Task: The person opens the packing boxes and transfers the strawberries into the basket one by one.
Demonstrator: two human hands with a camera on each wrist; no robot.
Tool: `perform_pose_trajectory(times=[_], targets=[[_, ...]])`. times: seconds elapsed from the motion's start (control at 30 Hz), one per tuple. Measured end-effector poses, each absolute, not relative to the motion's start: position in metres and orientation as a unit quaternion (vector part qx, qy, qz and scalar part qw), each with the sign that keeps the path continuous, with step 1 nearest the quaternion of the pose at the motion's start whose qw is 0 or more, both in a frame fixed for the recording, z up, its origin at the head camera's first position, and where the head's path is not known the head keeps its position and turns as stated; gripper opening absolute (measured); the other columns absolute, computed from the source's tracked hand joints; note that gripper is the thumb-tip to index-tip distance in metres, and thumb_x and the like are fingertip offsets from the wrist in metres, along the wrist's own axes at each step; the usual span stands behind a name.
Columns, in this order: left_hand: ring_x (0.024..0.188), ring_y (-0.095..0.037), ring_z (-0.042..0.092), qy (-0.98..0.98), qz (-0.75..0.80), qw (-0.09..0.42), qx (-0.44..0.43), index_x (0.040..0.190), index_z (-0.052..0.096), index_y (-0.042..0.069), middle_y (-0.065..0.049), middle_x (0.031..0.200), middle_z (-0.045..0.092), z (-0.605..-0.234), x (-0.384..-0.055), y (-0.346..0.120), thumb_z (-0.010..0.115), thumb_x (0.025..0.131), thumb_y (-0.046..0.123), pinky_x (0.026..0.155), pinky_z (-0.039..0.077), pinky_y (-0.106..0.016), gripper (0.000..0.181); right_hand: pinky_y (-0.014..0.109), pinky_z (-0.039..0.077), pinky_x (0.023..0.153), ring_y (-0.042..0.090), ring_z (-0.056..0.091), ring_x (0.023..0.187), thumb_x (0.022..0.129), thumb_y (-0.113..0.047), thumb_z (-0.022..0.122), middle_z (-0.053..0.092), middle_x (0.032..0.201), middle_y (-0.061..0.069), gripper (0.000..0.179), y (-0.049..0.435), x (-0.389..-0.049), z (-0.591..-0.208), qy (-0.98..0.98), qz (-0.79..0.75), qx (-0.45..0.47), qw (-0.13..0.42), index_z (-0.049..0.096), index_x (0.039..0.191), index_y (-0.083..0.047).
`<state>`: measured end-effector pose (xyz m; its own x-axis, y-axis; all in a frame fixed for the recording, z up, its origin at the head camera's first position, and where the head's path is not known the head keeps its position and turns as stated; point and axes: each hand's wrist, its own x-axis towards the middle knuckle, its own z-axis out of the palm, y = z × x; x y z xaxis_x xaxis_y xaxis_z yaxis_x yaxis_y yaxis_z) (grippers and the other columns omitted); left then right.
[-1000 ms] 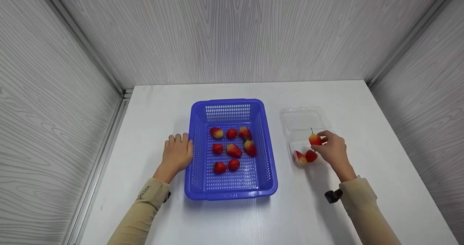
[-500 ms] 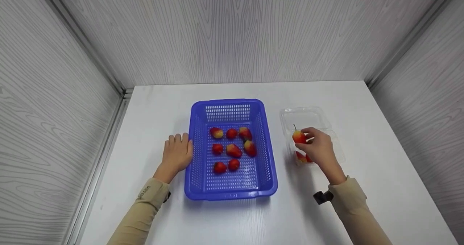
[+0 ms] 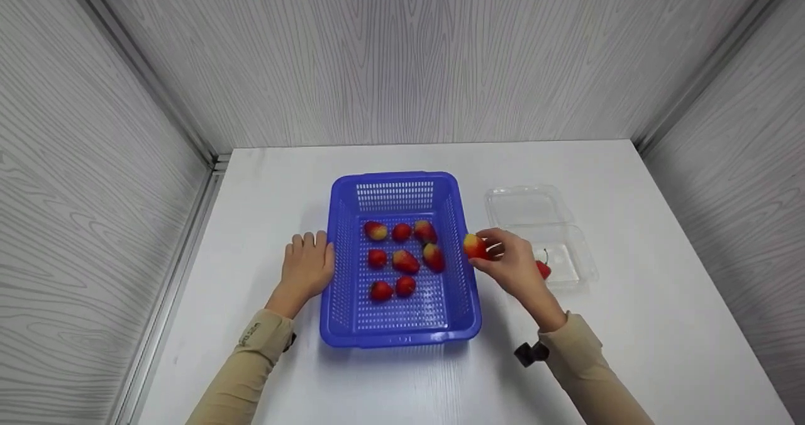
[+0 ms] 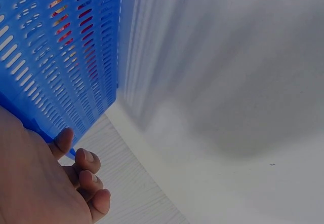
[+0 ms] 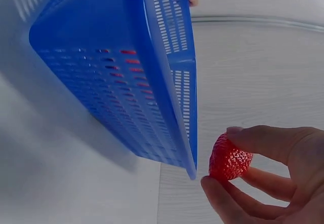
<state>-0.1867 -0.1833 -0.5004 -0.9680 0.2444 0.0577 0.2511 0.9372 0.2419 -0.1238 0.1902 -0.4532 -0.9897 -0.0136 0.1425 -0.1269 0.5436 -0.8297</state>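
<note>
A strawberry (image 5: 230,157) is pinched between the thumb and fingers of my right hand (image 3: 510,260). In the head view it overlaps the right rim of the blue basket (image 3: 466,299), and its top looks yellow. My left hand (image 3: 308,266) grips the basket's left rim, fingers bent at the outer side and the thumb at the rim. Inside lie several red and yellow strawberries (image 3: 405,261) and small round red fruits (image 3: 405,285). To the right, an open clear plastic box (image 3: 572,249) holds a red fruit (image 3: 543,270) with a thin stem beside it, partly hidden by my right wrist.
The box's clear lid (image 3: 528,206) lies folded back toward the rear. Everything stands on a white table (image 3: 277,180), with grey wood-grained panels (image 3: 402,60) at the back and both sides.
My right hand has moved left from over the clear box to the basket's right rim, carrying the strawberry. The stem seen above the held fruit now shows at the box. The left hand stays put.
</note>
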Motion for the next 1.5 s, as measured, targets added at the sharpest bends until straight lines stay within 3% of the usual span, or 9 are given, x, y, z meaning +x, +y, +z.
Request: perform_pose_trajectory(times=[0.27, 0.6, 0.8, 1.07, 1.3, 1.5], targets=[[0.092, -0.04, 0.043, -0.983, -0.13, 0.015, -0.126, 0.11, 0.047, -0.003, -0.023, 0.097, 0.048, -0.503, -0.187, -0.184, 0.031, 0.104, 0.025, 0.079, 0.034, -0.051, 0.033, 0.042, 0.056, 0.077, 0.028, 0.067, 0.083, 0.078, -0.006, 0.083, 0.07, 0.103, 0.015, 0.038, 0.154, -0.131, -0.461, -0.886, 0.451, 0.104, 0.029, 0.068, 0.112, 0.001], [0.091, -0.039, 0.042, -0.983, -0.128, 0.015, -0.131, 0.109, 0.046, -0.003, -0.022, 0.096, 0.047, -0.501, -0.188, -0.185, 0.031, 0.104, 0.025, 0.078, 0.034, -0.05, 0.032, 0.041, 0.054, 0.074, 0.026, 0.063, 0.081, 0.075, -0.005, 0.084, 0.068, 0.094, 0.012, 0.037, 0.132, -0.138, -0.479, -0.907, 0.392, 0.153, 0.03, 0.068, 0.108, 0.002], [0.093, -0.04, 0.042, -0.984, -0.127, 0.015, -0.128, 0.109, 0.047, -0.003, -0.022, 0.097, 0.048, -0.501, -0.189, -0.185, 0.03, 0.104, 0.026, 0.079, 0.034, -0.051, 0.033, 0.046, 0.053, 0.076, 0.03, 0.062, 0.081, 0.074, -0.007, 0.083, 0.065, 0.092, 0.015, 0.038, 0.123, -0.14, -0.488, -0.926, 0.331, 0.179, 0.036, 0.066, 0.107, 0.002], [0.093, -0.04, 0.042, -0.984, -0.125, 0.005, -0.123, 0.112, 0.047, -0.003, -0.022, 0.097, 0.048, -0.501, -0.188, -0.185, 0.031, 0.104, 0.026, 0.079, 0.035, -0.051, 0.034, 0.053, 0.051, 0.062, 0.04, 0.063, 0.069, 0.068, 0.001, 0.08, 0.059, 0.079, 0.018, 0.039, 0.113, -0.141, -0.504, -0.94, 0.239, 0.228, 0.08, 0.059, 0.101, 0.005], [0.092, -0.039, 0.042, -0.985, -0.121, 0.004, -0.121, 0.113, 0.047, -0.002, -0.021, 0.098, 0.048, -0.5, -0.188, -0.184, 0.031, 0.104, 0.026, 0.08, 0.035, -0.05, 0.034, 0.052, 0.049, 0.056, 0.037, 0.06, 0.061, 0.069, 0.011, 0.07, 0.053, 0.07, 0.014, 0.022, 0.105, -0.145, -0.516, -0.942, 0.223, 0.237, 0.075, 0.053, 0.077, -0.001], [0.092, -0.039, 0.043, -0.985, -0.123, 0.007, -0.123, 0.112, 0.047, -0.003, -0.021, 0.097, 0.047, -0.499, -0.187, -0.184, 0.031, 0.104, 0.026, 0.079, 0.035, -0.05, 0.034, 0.054, 0.05, 0.058, 0.042, 0.062, 0.063, 0.066, 0.012, 0.069, 0.058, 0.072, 0.019, 0.02, 0.102, -0.148, -0.523, -0.95, 0.21, 0.224, 0.048, 0.055, 0.075, 0.001]])
